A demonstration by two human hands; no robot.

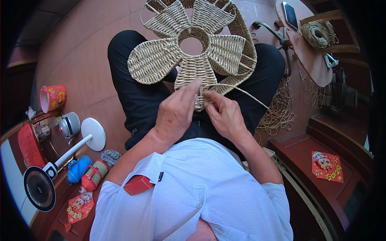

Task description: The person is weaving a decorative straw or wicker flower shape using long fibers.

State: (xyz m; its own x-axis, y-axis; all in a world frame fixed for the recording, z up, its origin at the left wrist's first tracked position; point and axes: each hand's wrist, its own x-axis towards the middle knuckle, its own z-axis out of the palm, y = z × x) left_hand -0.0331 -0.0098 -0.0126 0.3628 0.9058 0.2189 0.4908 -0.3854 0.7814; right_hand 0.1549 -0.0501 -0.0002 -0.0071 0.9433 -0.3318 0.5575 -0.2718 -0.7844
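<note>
— Between the thighs [138, 74], woven flower [197, 32], petals set round an open ring. Where do the hands sit?

— Both at its near end. Lowest petal [196, 72] runs from ring toward belly, long axis nearly straight up and down the view. Its tip lies between left hand [175, 114] and right hand [225, 115]; the other petals spread beyond the fingers, out of reach of this hold.

— And the cord [250, 97]?

— Shows from the petal's right edge, just above the right forefinger, slants off over the right thigh toward a looped heap [279, 108] on the floor. Whether it joins the heap, cannot tell. Right hand is nearer it; left sits across the petal.

— Left grip?

— Fingers long, close together, laid over the petal's left side, tips toward the ring. Thumb hidden; cannot tell if anything is pinched beneath.

— Right?

— Narrow. Thumb and forefinger bent toward each other at the tip's right side, little gap showing. Whether a strand sits between them, cannot tell.

— Relation that counts?

— My judgement: petal points at the belly, cord angles away right. Right hand has the direct line to it; left is well placed to steady.
</note>
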